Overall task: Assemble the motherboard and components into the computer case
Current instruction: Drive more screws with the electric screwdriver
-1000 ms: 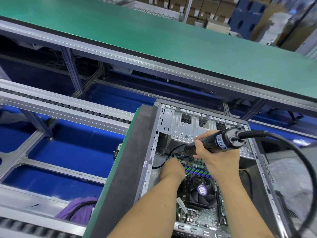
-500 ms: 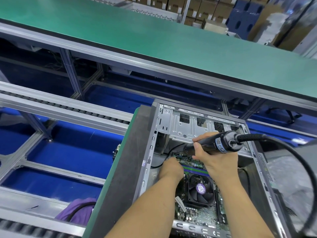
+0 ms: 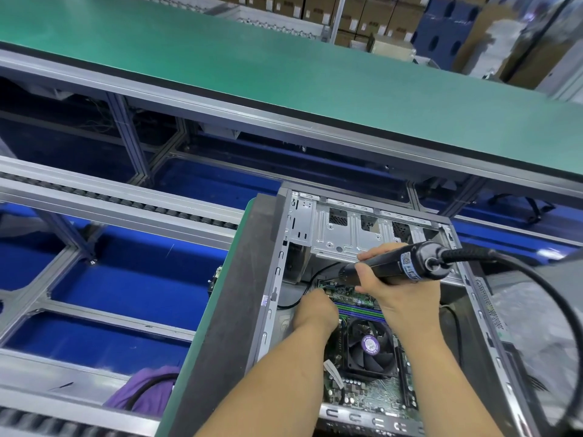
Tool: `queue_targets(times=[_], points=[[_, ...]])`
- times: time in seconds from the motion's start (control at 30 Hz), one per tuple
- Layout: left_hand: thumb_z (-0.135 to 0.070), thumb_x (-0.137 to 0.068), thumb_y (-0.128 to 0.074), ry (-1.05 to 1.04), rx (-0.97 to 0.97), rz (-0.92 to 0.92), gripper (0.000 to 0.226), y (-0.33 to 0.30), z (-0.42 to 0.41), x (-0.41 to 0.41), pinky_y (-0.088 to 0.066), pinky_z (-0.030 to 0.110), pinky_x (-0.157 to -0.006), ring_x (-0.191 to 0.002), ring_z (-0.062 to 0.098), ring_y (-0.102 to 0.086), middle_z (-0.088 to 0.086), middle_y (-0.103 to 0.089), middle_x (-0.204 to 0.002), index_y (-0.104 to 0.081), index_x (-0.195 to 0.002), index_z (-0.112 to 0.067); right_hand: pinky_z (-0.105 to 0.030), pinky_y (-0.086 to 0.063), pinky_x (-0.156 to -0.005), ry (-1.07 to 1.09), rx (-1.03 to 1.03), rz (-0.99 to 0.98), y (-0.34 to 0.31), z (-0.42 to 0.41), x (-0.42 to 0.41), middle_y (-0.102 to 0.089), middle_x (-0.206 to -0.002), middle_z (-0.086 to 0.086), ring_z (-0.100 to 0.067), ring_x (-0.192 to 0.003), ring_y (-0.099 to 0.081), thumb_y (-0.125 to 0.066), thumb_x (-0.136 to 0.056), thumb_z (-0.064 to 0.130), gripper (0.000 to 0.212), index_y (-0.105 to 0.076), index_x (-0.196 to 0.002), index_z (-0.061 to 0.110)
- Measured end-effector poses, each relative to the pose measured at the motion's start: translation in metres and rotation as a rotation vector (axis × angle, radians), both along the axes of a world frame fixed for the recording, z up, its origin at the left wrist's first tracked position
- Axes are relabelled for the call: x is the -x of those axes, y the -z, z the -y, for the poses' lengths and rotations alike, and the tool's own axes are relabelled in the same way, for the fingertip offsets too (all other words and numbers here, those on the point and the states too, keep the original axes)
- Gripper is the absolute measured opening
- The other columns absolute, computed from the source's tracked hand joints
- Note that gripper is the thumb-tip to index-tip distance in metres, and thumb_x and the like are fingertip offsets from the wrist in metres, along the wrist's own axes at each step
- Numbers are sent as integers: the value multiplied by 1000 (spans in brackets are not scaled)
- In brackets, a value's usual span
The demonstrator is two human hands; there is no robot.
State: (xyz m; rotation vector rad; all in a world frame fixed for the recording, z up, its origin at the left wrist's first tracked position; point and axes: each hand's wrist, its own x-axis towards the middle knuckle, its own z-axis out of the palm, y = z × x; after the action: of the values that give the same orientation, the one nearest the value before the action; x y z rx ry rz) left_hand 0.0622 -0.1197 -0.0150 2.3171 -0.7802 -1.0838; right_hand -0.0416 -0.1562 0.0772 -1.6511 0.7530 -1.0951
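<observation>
Grey case (image 3: 274, 247) around green motherboard (image 3: 366, 395)

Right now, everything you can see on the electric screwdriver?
The electric screwdriver is a slim black barrel, plastic by the look, with a blue-and-white label near its rear end. A thick black cable leaves that end and loops right. It lies tilted, tip down-left toward the motherboard's far corner inside the case. The right hand grips its middle; the tip is hidden.
</observation>
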Motion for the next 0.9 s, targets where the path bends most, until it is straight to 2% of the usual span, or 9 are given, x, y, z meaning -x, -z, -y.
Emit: queue_targets(times=[0.07, 0.17, 0.4, 0.53, 0.67, 0.7, 0.8, 0.9], points=[[-9, -95, -46, -2, -4, 1, 22, -2, -1, 0, -50, 32, -74, -100, 29, -63, 11, -64, -114, -59, -113, -12, -61, -59, -72, 25, 30, -26, 3, 2, 0, -71, -86, -6, -35, -84, -70, -85, -67, 34, 32, -70, -85, 12], [-9, -95, -46, 10, -12, 8, 23, -3, -1, 0, -52, 34, -77, -102, 30, -63, 11, -64, -115, -59, -114, -11, -61, -59, -73, 47, 49, -46, 8, 4, -1, -72, -86, -5, -35, -84, -70, -84, -67, 38, 24, -71, -82, 24], [-5, -94, -47, 77, -22, 58, 26, -5, -3, -1, -53, 36, -81, -105, 30, -63, 12, -64, -118, -57, -118, -10, -60, -59, -73, 71, 45, -57, 8, 3, -4, -71, -83, -5, -35, -81, -70, -85, -65, 38, 26, -71, -80, 23], [-8, -94, -51, 118, 5, 164, 35, -5, -6, 4, -52, 38, -82, -109, 31, -62, 12, -60, -124, -45, -128, -10, -61, -60, -69, 72, 10, -14, -2, 2, -6, -71, -80, -8, -35, -78, -70, -86, -64, 30, 26, -70, -78, 14], [-6, -91, -51, 227, -66, 281, 29, -8, -6, 3, -52, 37, -81, -107, 29, -64, 9, -63, -120, -57, -118, -12, -65, -58, -68, 40, -2, 2, -3, 2, -4, -70, -80, -9, -39, -78, -68, -90, -71, 4, 23, -69, -81, 4], [-7, -91, -50, 245, -78, 290, 28, -9, -6, 3, -50, 37, -82, -107, 28, -63, 8, -64, -119, -58, -117, -12, -65, -58, -68, 40, -1, 3, -3, 2, -4, -70, -80, -9, -39, -78, -67, -91, -69, 7, 25, -69, -80, 6], [-9, -91, -48, 262, -106, 272, 29, -11, -4, 1, -48, 36, -83, -109, 29, -62, 7, -64, -119, -55, -119, -14, -63, -58, -69, 65, 19, -38, -3, 1, -8, -71, -80, -7, -38, -79, -69, -89, -61, 36, 31, -70, -78, 18], [-9, -92, -47, 264, -122, 258, 30, -12, -2, 0, -48, 36, -83, -109, 28, -62, 7, -63, -119, -54, -121, -14, -61, -59, -70, 84, 25, -47, -4, 2, -10, -72, -80, -7, -36, -79, -70, -86, -60, 41, 32, -70, -77, 21]])
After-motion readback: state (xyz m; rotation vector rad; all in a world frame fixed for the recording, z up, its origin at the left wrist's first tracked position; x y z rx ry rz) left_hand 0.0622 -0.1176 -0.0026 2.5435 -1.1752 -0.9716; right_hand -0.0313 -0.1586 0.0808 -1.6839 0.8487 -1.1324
